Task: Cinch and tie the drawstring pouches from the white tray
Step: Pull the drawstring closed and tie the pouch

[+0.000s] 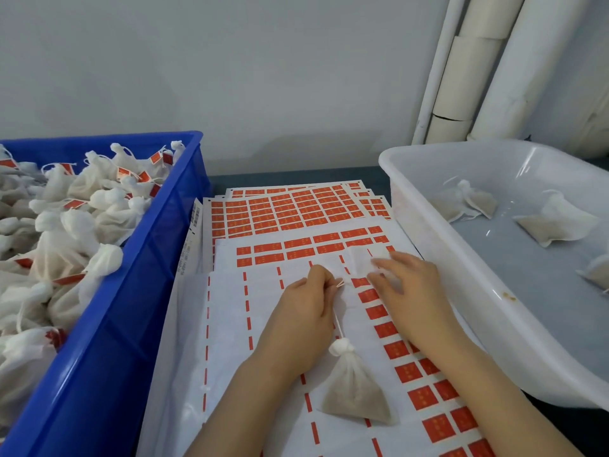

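On the sheets [230, 324] lies the cinched pouch [356, 390]. The left hand [303, 318] pinches its string [337, 324]; the right hand [415, 291] rests loose-fingered on the sheets. Steady string tension likely keeps the neck closed during knotting.

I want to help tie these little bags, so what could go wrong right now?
1. The left hand pinches only the thin string, so the pouch could slip free, or its knot might loosen if tugged.
2. The right hand reaches over the loosely stacked sticker sheets; they might slide, or a sticker could crease.
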Tool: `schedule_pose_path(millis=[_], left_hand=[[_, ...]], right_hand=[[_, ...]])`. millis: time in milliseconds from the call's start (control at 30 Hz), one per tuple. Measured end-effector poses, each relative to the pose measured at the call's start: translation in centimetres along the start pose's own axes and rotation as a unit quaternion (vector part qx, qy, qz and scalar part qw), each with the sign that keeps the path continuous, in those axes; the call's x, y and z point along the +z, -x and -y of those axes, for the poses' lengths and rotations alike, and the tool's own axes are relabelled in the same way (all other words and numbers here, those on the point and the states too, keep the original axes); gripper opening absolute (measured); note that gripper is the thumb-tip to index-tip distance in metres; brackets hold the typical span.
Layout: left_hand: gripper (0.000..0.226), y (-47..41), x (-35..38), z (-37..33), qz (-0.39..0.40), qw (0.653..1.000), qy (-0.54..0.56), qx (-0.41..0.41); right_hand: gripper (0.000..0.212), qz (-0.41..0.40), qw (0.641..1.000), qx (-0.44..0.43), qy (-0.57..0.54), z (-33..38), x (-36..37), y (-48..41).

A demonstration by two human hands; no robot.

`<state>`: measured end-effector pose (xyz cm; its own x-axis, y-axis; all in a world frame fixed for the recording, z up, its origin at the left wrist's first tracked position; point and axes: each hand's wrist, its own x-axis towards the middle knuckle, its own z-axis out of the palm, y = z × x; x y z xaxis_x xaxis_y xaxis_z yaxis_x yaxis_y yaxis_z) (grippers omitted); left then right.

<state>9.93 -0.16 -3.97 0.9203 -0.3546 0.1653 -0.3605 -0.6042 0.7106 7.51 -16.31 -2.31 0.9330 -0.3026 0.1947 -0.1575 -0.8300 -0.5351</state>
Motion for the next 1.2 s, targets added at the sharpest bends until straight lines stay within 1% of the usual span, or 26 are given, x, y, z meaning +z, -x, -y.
schedule_pose_path(millis=[67, 200, 267, 333, 367, 467, 533, 633, 700, 733, 833, 933, 1000, 1033, 1200], left_hand=[[0.003, 0.1, 0.0, -0.1, -0.001, 1.000, 0.000, -0.004], [0.002, 0.2, -0.2, -0.5, 0.004, 1.000, 0.014, -0.011], [0.005, 0.2, -0.3, -0.7, 0.002, 0.999, 0.042, -0.020], [0.005, 0.1, -0.5, -1.1, -0.029, 0.992, 0.116, -0.046], [0.006, 0.1, -0.7, -1.4, -0.051, 0.983, 0.167, -0.063], [0.014, -0.1, -1.3, -2.1, -0.099, 0.944, 0.301, -0.093], [0.018, -0.1, -1.7, -2.5, -0.120, 0.928, 0.340, -0.098], [0.023, 0.1, -1.9, -3.3, -0.137, 0.927, 0.334, -0.106], [0.016, 0.4, -1.7, -3.9, -0.133, 0.924, 0.344, -0.101], [0.012, 0.6, -1.6, -4.2, -0.125, 0.926, 0.343, -0.093], [0.005, 1.1, -1.1, -4.9, -0.110, 0.941, 0.311, -0.071], [0.010, 1.4, -0.9, -5.2, -0.115, 0.948, 0.293, -0.050], [0.015, 1.5, -1.0, -5.3, -0.127, 0.948, 0.289, -0.036], [0.017, 1.5, -1.0, -5.3, -0.131, 0.948, 0.288, -0.034], [0.019, 1.5, -1.2, -5.5, -0.130, 0.952, 0.271, -0.052]], right_hand=[[0.049, -0.012, 0.997, 0.074, -0.034, 0.3, -0.3, -0.6], [0.057, 0.009, 0.993, 0.112, 0.017, 1.8, -0.4, -2.0], [0.058, 0.017, 0.990, 0.141, 0.021, 2.3, -0.7, -2.7], [0.053, 0.024, 0.986, 0.164, -0.004, 2.5, -1.4, -3.2], [0.048, 0.025, 0.985, 0.168, -0.020, 2.5, -1.8, -3.3], [0.034, 0.016, 0.979, 0.176, -0.099, 2.5, -3.0, -3.1], [0.023, 0.040, 0.972, 0.171, -0.157, 2.8, -4.0, -2.6], [0.013, 0.090, 0.950, 0.161, -0.251, 3.5, -5.6, -1.0], [0.012, 0.107, 0.938, 0.142, -0.298, 3.8, -6.5, 0.3], [0.012, 0.106, 0.938, 0.129, -0.302, 3.9, -6.9, 0.8], [0.012, 0.078, 0.956, 0.094, -0.265, 4.0, -7.7, 1.9], [0.008, 0.063, 0.973, 0.060, -0.213, 4.3, -7.8, 2.8], [0.003, 0.079, 0.975, 0.045, -0.202, 4.2, -7.3, 3.1], [0.005, 0.083, 0.975, 0.041, -0.204, 4.1, -7.1, 3.2], [0.017, 0.063, 0.970, 0.038, -0.232, 3.9, -6.8, 2.8]])
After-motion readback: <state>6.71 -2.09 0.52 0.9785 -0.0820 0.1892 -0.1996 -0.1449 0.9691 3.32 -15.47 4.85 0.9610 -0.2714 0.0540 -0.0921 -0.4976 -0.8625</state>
